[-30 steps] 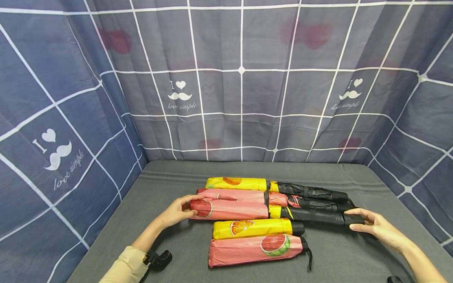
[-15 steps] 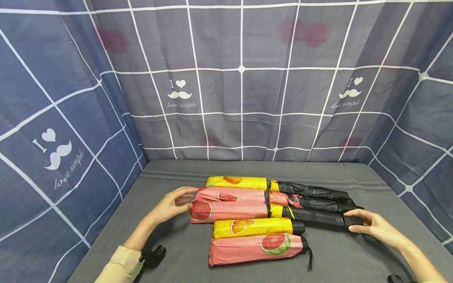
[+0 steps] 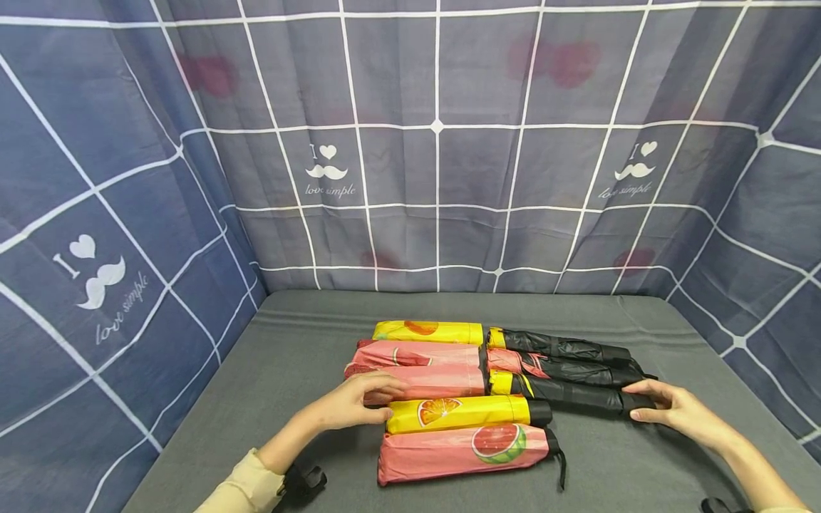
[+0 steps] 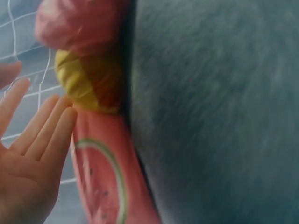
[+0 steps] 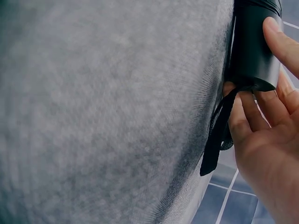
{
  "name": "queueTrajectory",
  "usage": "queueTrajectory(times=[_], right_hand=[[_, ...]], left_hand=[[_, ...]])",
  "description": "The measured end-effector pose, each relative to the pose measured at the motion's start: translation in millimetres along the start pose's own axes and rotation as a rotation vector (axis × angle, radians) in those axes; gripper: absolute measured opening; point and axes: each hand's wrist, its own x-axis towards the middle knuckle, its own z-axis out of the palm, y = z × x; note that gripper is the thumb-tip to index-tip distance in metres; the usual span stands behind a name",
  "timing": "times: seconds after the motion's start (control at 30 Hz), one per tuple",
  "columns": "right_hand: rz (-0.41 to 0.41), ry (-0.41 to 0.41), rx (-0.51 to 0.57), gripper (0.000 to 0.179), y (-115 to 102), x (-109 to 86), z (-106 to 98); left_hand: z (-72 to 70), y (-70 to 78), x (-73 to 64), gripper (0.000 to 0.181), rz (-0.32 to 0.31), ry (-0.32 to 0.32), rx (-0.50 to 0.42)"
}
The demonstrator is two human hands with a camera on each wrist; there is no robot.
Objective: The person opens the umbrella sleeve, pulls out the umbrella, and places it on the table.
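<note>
My left hand (image 3: 346, 404) is at the left ends of the yellow folded umbrella (image 3: 474, 413) with an orange-slice print and the pink umbrella (image 3: 430, 383) behind it. In the left wrist view its fingers (image 4: 51, 133) are mostly straight, fingertips right beside the yellow end. My right hand (image 3: 686, 415) holds the handle end of a black folded umbrella (image 3: 571, 393) with yellow trim. In the right wrist view the thumb lies on the black handle (image 5: 254, 51) and the fingers are on its other side, near a hanging strap (image 5: 219, 135).
Nearest me lies a pink watermelon-print umbrella (image 3: 449, 456) with a cord. Farther back are another pink one (image 3: 442, 352), a yellow one (image 3: 455, 332) and two black ones (image 3: 558, 345) with coloured trim. A checked curtain (image 3: 398, 235) encloses the grey table (image 3: 308, 313).
My left hand has drawn back from the left ends of the pink umbrellas, then come nearer me and right, to the yellow one's end. The right hand has stayed at the black handle.
</note>
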Motion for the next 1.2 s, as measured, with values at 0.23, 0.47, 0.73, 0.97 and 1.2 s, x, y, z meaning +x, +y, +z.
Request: queueTrajectory(times=[0.23,0.47,0.73,0.97,1.2], right_hand=[[0.009,0.010,-0.020,0.032,-2,-1.7,-2],[0.019,0.047,-0.043,0.032,-1,-2.5,-3],[0.013,0.128,0.010,0.035,-5,-6.5,-8],[-0.022,0.300,-0.058,0.038,-19,-6.6,-9],[-0.067,0.289,-0.022,0.034,-38,0.2,1]], left_hand=[[10.0,-0.7,5.5,0.045,-0.009,-0.070,0.122],[11.6,-11.9,7.5,0.049,-0.037,-0.151,0.170],[14.4,-11.6,11.2,0.056,-0.124,-0.189,0.157],[21.5,-14.4,15.2,0.059,-0.156,-0.157,0.194],[27.7,-16.0,19.4,0.062,-0.137,-0.106,0.130]])
